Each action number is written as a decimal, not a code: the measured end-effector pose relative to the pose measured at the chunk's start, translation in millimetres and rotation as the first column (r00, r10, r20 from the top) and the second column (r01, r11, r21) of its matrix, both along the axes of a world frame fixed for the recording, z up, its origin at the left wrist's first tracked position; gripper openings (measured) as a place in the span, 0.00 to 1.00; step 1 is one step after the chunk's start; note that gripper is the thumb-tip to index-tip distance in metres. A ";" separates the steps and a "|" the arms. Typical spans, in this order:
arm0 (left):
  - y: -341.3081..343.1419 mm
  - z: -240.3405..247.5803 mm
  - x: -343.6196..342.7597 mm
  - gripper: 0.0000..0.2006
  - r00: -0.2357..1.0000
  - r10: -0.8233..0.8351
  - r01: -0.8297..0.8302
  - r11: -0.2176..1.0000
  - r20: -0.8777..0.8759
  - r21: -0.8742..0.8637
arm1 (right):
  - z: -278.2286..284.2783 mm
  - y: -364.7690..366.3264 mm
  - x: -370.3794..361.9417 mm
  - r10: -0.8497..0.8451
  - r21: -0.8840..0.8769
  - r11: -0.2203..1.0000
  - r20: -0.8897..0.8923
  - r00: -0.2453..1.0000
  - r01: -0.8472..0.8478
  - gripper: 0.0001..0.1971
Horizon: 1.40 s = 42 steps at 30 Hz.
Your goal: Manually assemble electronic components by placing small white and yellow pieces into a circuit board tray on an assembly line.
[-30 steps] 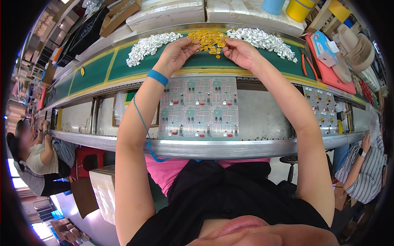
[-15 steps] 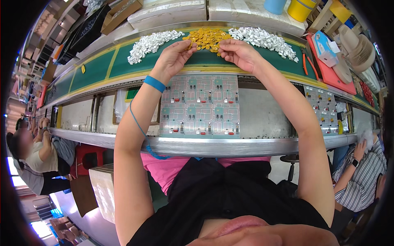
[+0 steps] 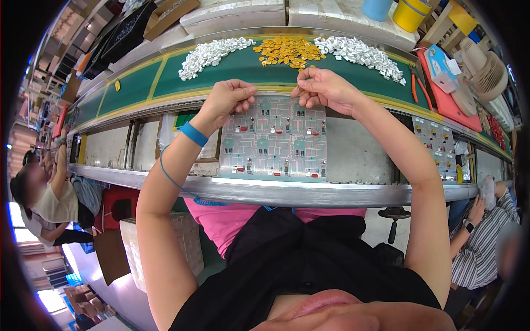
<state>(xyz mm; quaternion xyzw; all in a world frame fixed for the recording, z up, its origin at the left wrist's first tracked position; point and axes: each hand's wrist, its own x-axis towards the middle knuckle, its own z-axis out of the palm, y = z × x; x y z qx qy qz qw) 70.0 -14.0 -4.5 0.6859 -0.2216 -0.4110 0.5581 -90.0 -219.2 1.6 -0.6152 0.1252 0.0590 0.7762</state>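
My left hand (image 3: 227, 103), with a blue wrist strap (image 3: 194, 133), is pinched closed above the upper left corner of a printed circuit board panel (image 3: 273, 144). Over the panel's upper right corner is my right hand (image 3: 326, 91), its thumb and forefinger brought together. Whatever lies between the fingertips of either hand is too small to make out. The panel carries small black, red and white components in repeated groups. Beyond the hands, a pile of yellow disc components (image 3: 287, 51) lies on the green work surface (image 3: 237, 69).
White block-shaped parts form a left heap (image 3: 207, 55) and a right heap (image 3: 359, 54). Red-handled pliers (image 3: 419, 88) lie at right, near a fan (image 3: 486, 69). Another populated panel (image 3: 433, 146) sits on the rails to the right. One person (image 3: 61, 193) sits left, another (image 3: 480, 237) right.
Both hands have drawn back from the yellow pile toward me and are now over the far edge of the circuit board panel. The view has shifted slightly.
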 end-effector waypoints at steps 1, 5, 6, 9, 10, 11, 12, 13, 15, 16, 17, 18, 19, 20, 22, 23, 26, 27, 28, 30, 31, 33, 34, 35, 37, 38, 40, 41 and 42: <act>2.3 0.2 -2.1 0.11 0.996 -0.041 0.036 0.997 0.085 0.061 | 0.3 1.9 0.2 0.002 0.025 1.000 -0.014 1.000 -0.002 0.06; 6.9 -4.6 -9.5 0.08 0.918 -0.206 0.155 0.973 0.338 0.170 | -8.7 1.2 1.8 -0.003 0.056 0.998 0.003 1.000 0.003 0.07; 6.5 -7.5 -9.8 0.08 0.879 -0.226 0.164 0.970 0.420 0.178 | -11.2 -0.4 1.9 0.010 0.025 1.000 0.011 1.000 -0.010 0.07; 6.8 -13.0 -13.1 0.07 0.752 -0.238 0.166 0.971 0.614 0.174 | -11.1 2.0 2.1 0.018 0.002 1.000 0.003 1.000 -0.018 0.06; 7.5 -14.5 -12.3 0.07 0.754 -0.238 0.164 0.971 0.613 0.176 | -10.4 3.0 2.1 0.011 0.008 1.000 -0.012 1.000 -0.011 0.06; 7.2 -14.9 -11.9 0.06 0.747 -0.259 0.188 0.966 0.612 0.179 | -10.6 2.8 2.0 0.011 0.009 1.000 -0.013 1.000 -0.011 0.06; 7.0 -15.3 -11.4 0.05 0.741 -0.280 0.212 0.960 0.611 0.183 | -11.0 2.2 1.9 0.011 0.019 1.000 -0.012 1.000 -0.011 0.06; 7.2 -15.2 -10.5 0.05 0.742 -0.280 0.212 0.960 0.609 0.184 | -11.2 1.9 1.9 0.011 0.030 1.000 -0.012 1.000 -0.011 0.06; 6.9 -10.1 -11.8 0.05 0.710 -0.327 0.233 0.945 0.624 0.231 | -10.3 2.0 0.3 0.009 0.022 1.000 -0.016 1.000 -0.009 0.06; 6.8 -10.8 -11.2 0.05 0.710 -0.328 0.233 0.944 0.623 0.232 | -10.0 2.1 -0.5 0.009 0.013 1.000 -0.020 1.000 -0.008 0.06; 6.8 -11.3 -9.8 0.06 0.723 -0.326 0.252 0.945 0.608 0.208 | -10.1 2.3 -0.4 0.010 0.015 1.000 -0.021 1.000 -0.010 0.06; 6.8 -11.7 -8.9 0.07 0.736 -0.324 0.269 0.946 0.594 0.183 | -10.2 2.4 -0.4 0.008 0.009 1.000 -0.020 1.000 -0.008 0.06; 7.1 -12.1 -8.3 0.07 0.737 -0.324 0.268 0.946 0.593 0.184 | -10.3 2.6 -0.4 0.006 0.002 1.000 -0.019 1.000 -0.006 0.06; 7.0 -11.7 -8.3 0.07 0.729 -0.336 0.277 0.941 0.597 0.192 | -10.8 2.6 -0.3 0.007 0.003 1.000 -0.020 1.000 -0.007 0.06; 6.7 -10.5 -8.4 0.07 0.721 -0.348 0.287 0.937 0.599 0.200 | -11.5 2.6 0.0 0.013 0.018 1.000 -0.017 1.000 -0.013 0.06; 6.1 -9.8 -8.6 0.07 0.710 -0.355 0.280 0.935 0.608 0.218 | -11.3 2.9 -0.1 0.014 0.018 1.000 -0.018 1.000 -0.014 0.06; 4.7 -7.1 -9.7 0.06 0.689 -0.365 0.270 0.931 0.626 0.246 | -10.5 3.5 -0.7 0.012 0.014 1.000 -0.020 1.000 -0.011 0.06; 4.4 -6.8 -9.8 0.06 0.679 -0.369 0.267 0.929 0.634 0.255 | -10.5 3.4 -0.7 0.012 0.017 1.000 -0.021 1.000 -0.011 0.06; 4.0 -7.4 -8.9 0.06 0.680 -0.369 0.267 0.929 0.634 0.255 | -10.6 3.2 -0.8 0.012 0.020 1.000 -0.022 1.000 -0.011 0.06; 3.6 -7.0 -6.7 0.06 0.683 -0.379 0.306 0.925 0.624 0.227 | -10.7 3.8 -0.7 0.015 0.019 1.000 -0.017 1.000 -0.015 0.06; 3.6 -6.7 -5.6 0.06 0.684 -0.379 0.304 0.925 0.623 0.228 | -10.7 4.1 -0.6 0.018 0.017 1.000 -0.012 1.000 -0.017 0.05; 1.8 -3.4 -5.5 0.05 0.689 -0.415 0.317 0.910 0.594 0.269 | -10.8 4.1 -1.6 0.015 0.019 1.000 -0.015 1.000 -0.015 0.06; 1.2 -4.0 -5.7 0.05 0.690 -0.415 0.317 0.910 0.593 0.268 | -10.8 4.3 -2.0 0.014 0.020 1.000 -0.018 1.000 -0.014 0.06; 1.1 -3.7 -6.3 0.06 0.673 -0.413 0.316 0.910 0.614 0.267 | -10.5 4.7 -1.9 0.016 0.021 1.000 -0.018 1.000 -0.015 0.06; 1.1 -3.6 -8.2 0.06 0.656 -0.410 0.313 0.912 0.634 0.267 | -10.0 5.9 -1.8 0.016 0.005 1.000 -0.014 1.000 -0.016 0.05; 0.3 -2.2 -10.3 0.06 0.591 -0.414 0.305 0.909 0.692 0.284 | -10.2 6.0 -1.8 0.016 0.005 1.000 -0.015 1.000 -0.016 0.05; -1.2 0.5 -13.5 0.06 0.521 -0.417 0.298 0.906 0.744 0.300 | -10.8 6.0 -1.8 0.017 -0.046 0.999 -0.006 1.000 -0.017 0.06; -1.8 1.9 -14.7 0.06 0.486 -0.425 0.286 0.903 0.763 0.321 | -10.8 6.4 -1.4 0.016 -0.045 0.999 -0.007 1.000 -0.016 0.06; -2.2 3.0 -15.6 0.07 0.450 -0.434 0.273 0.899 0.781 0.342 | -10.4 7.3 -0.8 0.032 -0.137 0.990 0.004 0.999 -0.032 0.06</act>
